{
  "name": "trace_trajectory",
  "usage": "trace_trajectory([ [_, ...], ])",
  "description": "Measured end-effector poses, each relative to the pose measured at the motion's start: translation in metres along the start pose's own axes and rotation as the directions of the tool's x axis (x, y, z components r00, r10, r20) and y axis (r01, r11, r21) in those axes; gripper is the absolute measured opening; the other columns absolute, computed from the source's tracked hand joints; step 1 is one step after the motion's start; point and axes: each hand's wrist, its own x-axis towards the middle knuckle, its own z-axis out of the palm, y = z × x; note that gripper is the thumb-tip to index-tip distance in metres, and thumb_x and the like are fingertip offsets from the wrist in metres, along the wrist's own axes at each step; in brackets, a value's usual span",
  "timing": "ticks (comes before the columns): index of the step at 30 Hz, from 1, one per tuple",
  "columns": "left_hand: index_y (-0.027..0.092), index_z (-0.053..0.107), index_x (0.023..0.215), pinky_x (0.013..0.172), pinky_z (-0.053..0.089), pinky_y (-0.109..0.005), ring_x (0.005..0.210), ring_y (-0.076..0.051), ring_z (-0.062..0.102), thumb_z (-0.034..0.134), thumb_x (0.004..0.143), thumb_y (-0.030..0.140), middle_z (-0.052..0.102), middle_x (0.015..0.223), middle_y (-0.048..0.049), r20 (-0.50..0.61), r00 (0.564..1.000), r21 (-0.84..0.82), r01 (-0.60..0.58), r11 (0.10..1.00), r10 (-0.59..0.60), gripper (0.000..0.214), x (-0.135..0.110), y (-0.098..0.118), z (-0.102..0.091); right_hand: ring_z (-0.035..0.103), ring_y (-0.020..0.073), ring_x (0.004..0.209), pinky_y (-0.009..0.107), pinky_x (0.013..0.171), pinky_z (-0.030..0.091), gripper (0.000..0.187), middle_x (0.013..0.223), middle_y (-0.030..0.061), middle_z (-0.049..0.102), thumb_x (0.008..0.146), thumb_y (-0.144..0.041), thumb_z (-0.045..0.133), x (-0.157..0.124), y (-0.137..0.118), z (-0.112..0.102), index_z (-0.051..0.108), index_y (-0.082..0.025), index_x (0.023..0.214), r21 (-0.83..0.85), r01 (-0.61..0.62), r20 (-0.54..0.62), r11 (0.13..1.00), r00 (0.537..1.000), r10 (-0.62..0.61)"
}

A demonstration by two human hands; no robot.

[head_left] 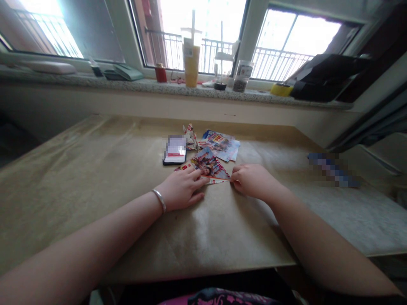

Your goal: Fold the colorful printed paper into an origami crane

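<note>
A colourful printed paper [208, 166], folded, lies on the brown table [95, 178] in front of me. My left hand [181, 189], with a silver bracelet on the wrist, lies on the paper's left corner with its fingers stretched out flat. My right hand [252, 180] is curled, its fingertips pinching the paper's right corner against the table. Behind lie a second printed sheet [221, 145] and a small crumpled folded piece [190, 136]. A phone [174, 151] rests just left of them.
A stone windowsill [143, 86] runs along the back with a tall yellow cup [191, 59], a red can [160, 73], a glass jar [241, 76], a yellow tape roll [281, 89] and a black bag [324, 78]. A blurred object [333, 169] lies at the table's right.
</note>
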Motion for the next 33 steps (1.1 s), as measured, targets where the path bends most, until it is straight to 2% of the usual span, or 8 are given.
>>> trace_trajectory([
  [10, 0.022, 0.052, 0.127, 0.088, 0.043, -0.039, 0.100, -0.025, 0.051, 0.046, 0.090, 0.042, 0.056, 0.113, -0.0105, 0.009, 1.000, -0.007, 0.004, 1.000, -0.004, 0.042, 0.000, 0.000, 0.000, 0.064, 0.0159, 0.073, 0.025, 0.055, 0.033, 0.026, 0.090, 0.0041, 0.072, 0.079, -0.018, 0.047, -0.002, 0.004, -0.002, 0.073, -0.021, 0.079, 0.004, 0.005, 0.016, 1.000, 1.000, -0.005],
  [14, 0.021, 0.052, 0.127, 0.088, 0.043, -0.040, 0.100, -0.026, 0.051, 0.046, 0.090, 0.042, 0.056, 0.113, -0.0109, 0.009, 1.000, -0.004, 0.005, 1.000, -0.005, 0.043, 0.000, -0.001, 0.000, 0.063, 0.0162, 0.069, 0.027, 0.056, 0.034, 0.027, 0.084, 0.0060, 0.071, 0.084, -0.020, 0.045, 0.000, 0.000, 0.002, 0.072, -0.019, 0.080, -0.047, 0.045, -0.029, 0.998, 0.999, -0.046],
  [17, 0.021, 0.053, 0.127, 0.089, 0.043, -0.040, 0.100, -0.026, 0.050, 0.046, 0.090, 0.042, 0.056, 0.114, -0.0113, 0.008, 1.000, -0.003, 0.002, 1.000, -0.002, 0.043, 0.001, -0.001, 0.000, 0.062, 0.0183, 0.074, 0.028, 0.060, 0.037, 0.029, 0.083, 0.0061, 0.070, 0.087, -0.025, 0.044, 0.001, -0.002, 0.005, 0.072, -0.019, 0.082, -0.043, 0.092, -0.087, 0.995, 0.992, -0.095],
  [22, 0.021, 0.054, 0.125, 0.090, 0.042, -0.041, 0.100, -0.027, 0.050, 0.046, 0.090, 0.042, 0.056, 0.114, -0.0112, 0.003, 1.000, -0.005, 0.003, 1.000, -0.003, 0.042, 0.001, 0.000, 0.000, 0.059, 0.0211, 0.086, 0.030, 0.070, 0.041, 0.030, 0.086, 0.0077, 0.069, 0.088, -0.025, 0.045, 0.001, -0.007, 0.005, 0.073, -0.018, 0.084, -0.006, 0.158, -0.130, 0.987, 0.979, -0.157],
  [26, 0.021, 0.053, 0.126, 0.089, 0.042, -0.042, 0.101, -0.027, 0.049, 0.045, 0.090, 0.042, 0.055, 0.115, -0.0114, 0.002, 1.000, -0.007, 0.002, 1.000, -0.002, 0.042, 0.001, 0.000, 0.002, 0.059, 0.0200, 0.087, 0.030, 0.075, 0.042, 0.029, 0.092, 0.0079, 0.069, 0.088, -0.026, 0.046, 0.002, -0.010, 0.008, 0.073, -0.018, 0.093, 0.067, 0.165, -0.150, 0.984, 0.977, -0.153],
  [33, 0.021, 0.053, 0.126, 0.089, 0.043, -0.043, 0.101, -0.028, 0.049, 0.045, 0.090, 0.043, 0.055, 0.116, -0.0119, 0.006, 1.000, -0.009, -0.001, 1.000, 0.001, 0.043, 0.001, -0.001, 0.003, 0.059, 0.0179, 0.086, 0.029, 0.075, 0.044, 0.028, 0.095, 0.0080, 0.066, 0.087, -0.026, 0.048, 0.002, -0.017, 0.012, 0.072, -0.020, 0.101, 0.176, 0.252, -0.193, 0.952, 0.957, -0.218],
])
